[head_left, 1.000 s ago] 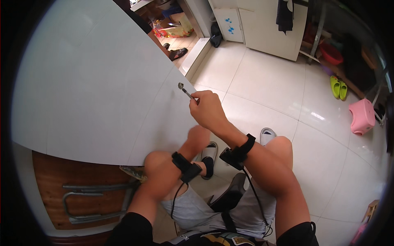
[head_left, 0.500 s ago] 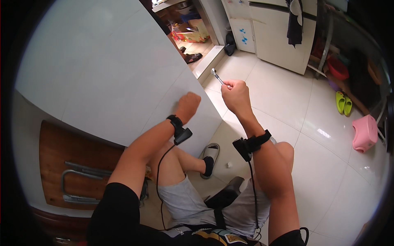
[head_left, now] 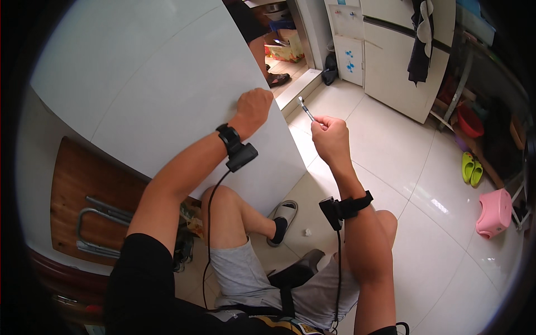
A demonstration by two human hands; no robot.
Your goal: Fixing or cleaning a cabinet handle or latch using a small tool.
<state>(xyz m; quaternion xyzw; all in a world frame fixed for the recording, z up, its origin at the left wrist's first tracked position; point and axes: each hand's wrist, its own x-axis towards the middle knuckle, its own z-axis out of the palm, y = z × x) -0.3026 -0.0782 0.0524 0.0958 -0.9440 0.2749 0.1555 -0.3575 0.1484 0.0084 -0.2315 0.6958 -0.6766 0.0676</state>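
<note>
Where the one large white panel (head_left: 151, 95) leans across the left and far part of the scene, the person sits low on the tiled floor (head_left: 402, 167) and steadies it. The left hand (head_left: 254, 107) is a closed fist pressed against the panel's right edge; whether its fingers wrap around that edge cannot be told from here. The right hand (head_left: 330, 137), just right of the panel and apart from it, has its fingers closed around a single slim metal tool (head_left: 306, 109), probably a screwdriver, whose tip points up and far-left toward the panel's edge without yet touching it.

The step in hand looks like bringing the tool to a fixing on that edge while the board is held still. The next move would call for the tip to meet the edge squarely, with the left fist keeping the panel from shifting.

Counted: one brown wooden board (head_left: 84, 184) at the near left with one metal bracket (head_left: 95, 223) on it, one pink stool (head_left: 494, 212) at the right, two green slippers (head_left: 472, 168), and two black wrist straps (head_left: 234, 146), one on each forearm.
</note>
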